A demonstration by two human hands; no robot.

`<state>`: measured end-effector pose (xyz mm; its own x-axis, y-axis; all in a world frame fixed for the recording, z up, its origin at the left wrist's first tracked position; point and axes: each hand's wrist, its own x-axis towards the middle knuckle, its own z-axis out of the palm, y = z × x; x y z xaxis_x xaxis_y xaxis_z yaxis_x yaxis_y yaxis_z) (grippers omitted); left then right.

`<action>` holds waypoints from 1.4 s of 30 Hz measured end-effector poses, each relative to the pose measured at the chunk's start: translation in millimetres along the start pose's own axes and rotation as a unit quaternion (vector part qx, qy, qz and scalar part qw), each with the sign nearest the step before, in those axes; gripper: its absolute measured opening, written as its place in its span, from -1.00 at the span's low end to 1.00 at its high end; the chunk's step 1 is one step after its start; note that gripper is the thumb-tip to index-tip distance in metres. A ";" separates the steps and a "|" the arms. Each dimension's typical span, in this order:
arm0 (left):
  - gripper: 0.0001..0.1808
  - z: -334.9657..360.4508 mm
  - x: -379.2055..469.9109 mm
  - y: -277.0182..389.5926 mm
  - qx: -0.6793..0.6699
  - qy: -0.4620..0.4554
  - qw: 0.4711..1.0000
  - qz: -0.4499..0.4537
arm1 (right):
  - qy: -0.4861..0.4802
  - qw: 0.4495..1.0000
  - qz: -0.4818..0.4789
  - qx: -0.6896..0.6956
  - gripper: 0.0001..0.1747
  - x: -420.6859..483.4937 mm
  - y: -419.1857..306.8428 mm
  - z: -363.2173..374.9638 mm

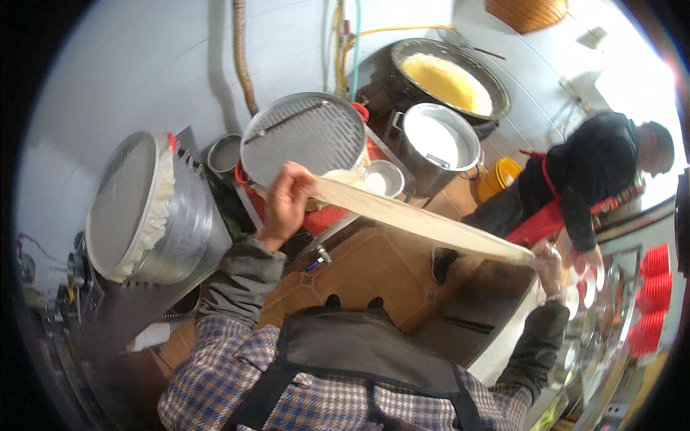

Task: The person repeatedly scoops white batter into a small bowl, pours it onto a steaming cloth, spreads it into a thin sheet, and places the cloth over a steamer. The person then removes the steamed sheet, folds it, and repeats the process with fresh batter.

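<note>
A long, folded cream strip [420,218], which looks like cloth, is stretched between my two hands above the tiled floor. My left hand [291,194] pinches one end, in front of a round metal lid [302,137] with rows of slots. The other end is in my right hand [549,269], over the corner of a pale worktop [512,328]. More cream cloth [345,176] lies at the lid's near edge, close to a small metal bowl [385,178] with white contents. A thin dark stick [285,123] rests across the lid.
A large steel vessel [183,215], cream cloth around its rim, stands at left. Behind are a pot of white liquid [439,137] and a wok with yellow contents [450,81]. A co-worker [582,167] bends over bowls at right. A blue-handled valve [319,259] juts out low ahead.
</note>
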<state>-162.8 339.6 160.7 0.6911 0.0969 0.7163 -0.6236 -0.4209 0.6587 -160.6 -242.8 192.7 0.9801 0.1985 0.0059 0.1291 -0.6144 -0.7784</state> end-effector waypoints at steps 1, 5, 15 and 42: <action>-0.88 -24.1 3.9 -11.2 0.039 0.026 0.999 -0.025 | 0.034 0.996 0.017 0.083 -0.77 27.2 -11.3 15.3; -0.84 -98.5 13.5 -78.3 0.103 0.103 0.985 -0.091 | 0.003 0.943 -0.008 0.332 -0.77 172.4 -46.7 86.8; -0.81 -138.4 -37.1 -308.4 0.309 0.080 0.875 -0.364 | -0.242 0.965 -0.021 0.095 -0.73 547.2 -7.2 337.0; -0.77 -171.3 11.3 -382.2 0.303 0.142 0.871 -0.361 | -0.458 0.881 -0.101 0.061 -0.73 671.9 -62.9 431.3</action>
<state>20.7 656.0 -43.5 0.6509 0.7163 0.2515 0.3017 -0.5481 0.7801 424.7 258.5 -25.1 0.3985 0.8615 -0.3147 0.2149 -0.4213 -0.8811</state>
